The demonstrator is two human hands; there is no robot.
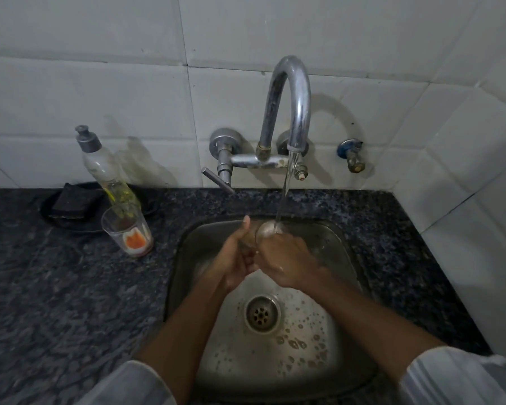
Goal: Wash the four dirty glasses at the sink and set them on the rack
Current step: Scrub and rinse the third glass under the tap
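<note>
We are rinsing a glass (265, 230) under the tap (289, 112). We are holding it over the steel sink (342, 258), and the water stream (284, 194) is falling right into its open mouth. Our left hand (235, 258) is wrapping around the side of the glass with the thumb sticking up. Our right hand (287, 261) is closing over its other side, and its fingers are gripping the glass too. Both hands are covering most of the glass, so we are only seeing its rim and a bit of the wall.

Soap bubbles are sitting in the bottom of the sink near the drain (262, 314).

One more dirty glass (127, 232) is waiting on the dark stone surface (56, 302), left of the sink. It is standing upright with orange stuff at the bottom. Just behind it a dish soap bottle (105, 171) is leaning, and a dark sponge (70, 204) is lying in a black dish (50, 217).

We are not seeing the rack or the other glasses here.

We think this is the rinse step. Next we are going to need to tip the water out, keep a tight hold because the glass is wet and slippery, and carry it to the rack.
</note>
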